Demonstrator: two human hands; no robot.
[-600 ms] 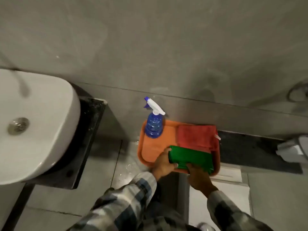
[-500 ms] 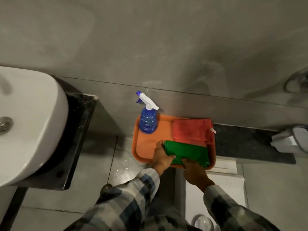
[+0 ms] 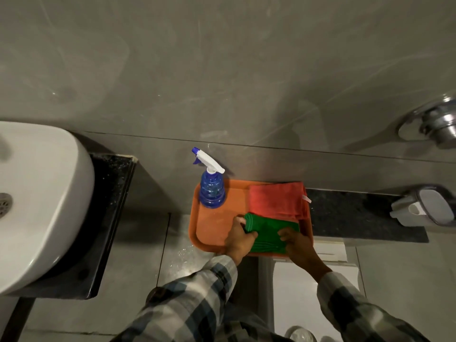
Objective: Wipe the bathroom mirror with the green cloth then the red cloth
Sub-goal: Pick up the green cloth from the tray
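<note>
A folded green cloth [image 3: 267, 230] lies at the front of an orange tray [image 3: 212, 225]. My left hand [image 3: 238, 239] grips its left end, fingers curled over the fold. My right hand [image 3: 296, 245] pinches its right front part. Behind it, a folded red cloth [image 3: 276, 201] with a white tag rests at the tray's back right. A blue spray bottle [image 3: 211, 188] with a white trigger stands upright at the tray's back left. The mirror is out of view.
A white basin [image 3: 42, 201] on a black counter [image 3: 111, 198] fills the left. The grey tiled wall [image 3: 222, 70] rises behind the tray. A black ledge [image 3: 357, 213] with a white soap holder [image 3: 429, 208] runs right; a chrome fitting [image 3: 439, 124] sticks out above it.
Both hands have closed tighter on the green cloth and bunched it, its left end now lifted and rolled. The view has shifted slightly right, with less of the basin showing.
</note>
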